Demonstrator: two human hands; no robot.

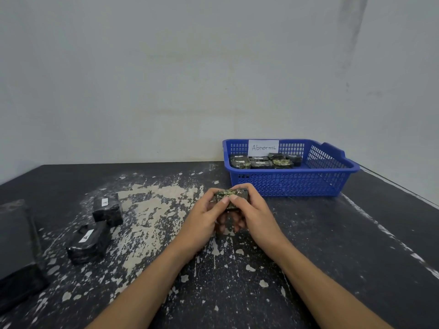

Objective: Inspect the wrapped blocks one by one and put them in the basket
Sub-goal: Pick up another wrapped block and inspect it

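Gripping one wrapped block (231,197) with your left hand (200,222) and right hand (255,217), fingers curled round it and thumbs on top, you hold it over the counter (332,233), near the blue basket (297,184). Several blocks (261,162) lie in the basket; two labelled blocks (107,208) sit well to your left.
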